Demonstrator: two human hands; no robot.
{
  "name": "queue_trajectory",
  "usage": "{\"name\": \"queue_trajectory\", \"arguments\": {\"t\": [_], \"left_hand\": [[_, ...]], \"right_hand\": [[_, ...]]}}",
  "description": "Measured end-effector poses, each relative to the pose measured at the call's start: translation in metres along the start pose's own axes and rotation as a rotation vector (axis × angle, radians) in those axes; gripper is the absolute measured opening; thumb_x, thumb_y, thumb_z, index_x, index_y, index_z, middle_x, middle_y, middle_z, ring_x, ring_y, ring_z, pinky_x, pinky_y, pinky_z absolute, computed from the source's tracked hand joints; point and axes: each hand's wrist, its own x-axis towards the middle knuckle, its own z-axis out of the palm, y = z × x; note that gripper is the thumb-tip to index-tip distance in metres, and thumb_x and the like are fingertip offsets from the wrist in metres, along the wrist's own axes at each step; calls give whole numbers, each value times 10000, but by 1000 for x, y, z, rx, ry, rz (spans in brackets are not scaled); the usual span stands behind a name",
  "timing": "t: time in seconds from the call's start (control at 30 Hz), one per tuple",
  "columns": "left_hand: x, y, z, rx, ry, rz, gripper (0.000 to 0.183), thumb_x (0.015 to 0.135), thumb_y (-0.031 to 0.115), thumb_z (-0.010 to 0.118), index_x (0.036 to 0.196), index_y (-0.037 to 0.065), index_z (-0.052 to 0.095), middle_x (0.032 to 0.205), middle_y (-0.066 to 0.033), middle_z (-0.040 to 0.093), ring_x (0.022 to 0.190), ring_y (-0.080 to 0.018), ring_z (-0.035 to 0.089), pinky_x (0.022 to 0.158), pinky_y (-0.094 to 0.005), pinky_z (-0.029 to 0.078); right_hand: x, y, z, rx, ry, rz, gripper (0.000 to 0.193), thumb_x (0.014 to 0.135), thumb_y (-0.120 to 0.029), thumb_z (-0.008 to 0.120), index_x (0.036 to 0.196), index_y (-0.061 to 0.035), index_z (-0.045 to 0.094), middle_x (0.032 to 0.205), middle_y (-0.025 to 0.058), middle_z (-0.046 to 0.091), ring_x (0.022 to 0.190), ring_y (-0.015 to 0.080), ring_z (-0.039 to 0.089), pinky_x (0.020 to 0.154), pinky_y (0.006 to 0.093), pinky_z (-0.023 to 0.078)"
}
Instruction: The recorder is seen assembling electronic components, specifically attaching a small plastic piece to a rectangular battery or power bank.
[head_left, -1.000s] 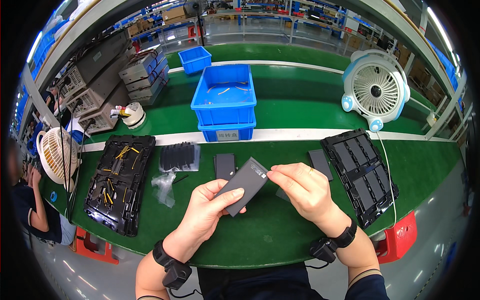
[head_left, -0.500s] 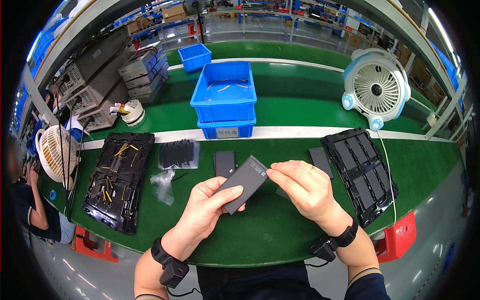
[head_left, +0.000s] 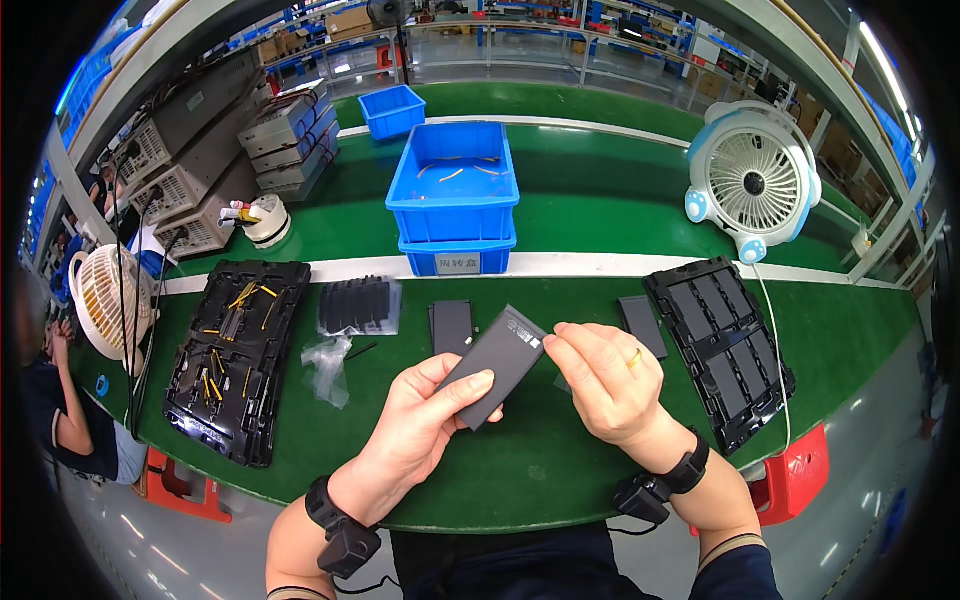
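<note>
My left hand (head_left: pixel 418 418) grips a flat dark grey battery pack (head_left: pixel 498 368) above the green table, thumb on its upper face. The pack is tilted, with small pale print near its far end. My right hand (head_left: pixel 612 385) has thumb and fingertips pinched together at the pack's far right corner; anything between them is too small to make out. Behind the held pack lie similar dark packs (head_left: pixel 453 325), partly overlapping. Another one (head_left: pixel 642 325) rests beside the black tray (head_left: pixel 716 344) on the right, whose slots hold several dark flat pieces.
On the left a black tray (head_left: pixel 222 432) carries yellow strips. Near it lie bagged dark pieces (head_left: pixel 355 305) and crumpled clear plastic (head_left: pixel 327 370). Stacked blue bins (head_left: pixel 452 222) stand behind. A white-blue fan (head_left: pixel 754 182), its cable hanging over the right tray, and a cream fan (head_left: pixel 108 300) flank the table.
The battery pack has shifted slightly right and turned a little in my left hand. My right hand has moved slightly right, still pinched at the pack's corner.
</note>
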Motion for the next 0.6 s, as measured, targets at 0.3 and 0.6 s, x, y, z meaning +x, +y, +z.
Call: {"name": "queue_trajectory", "arguments": {"t": [0.3,0.6], "left_hand": [[3,-2,-1,150,-16,142,87,841,104,648,883,39,608,798,-48,639,696,-118,619,659,-253,517],[4,-9,0,297,-10,259,84,838,72,656,876,6,621,810,-53,648,740,-105,613,697,-241,493]], "right_hand": [[-1,0,-4,1076,-8,947,173,853,-49,589,998,23,649,918,103,623,797,148,624,671,254,523],[-4,-4,-5,1459,-127,1248,154,857,-82,631,977,14,649,885,81,650,799,124,628,723,243,530]]}}
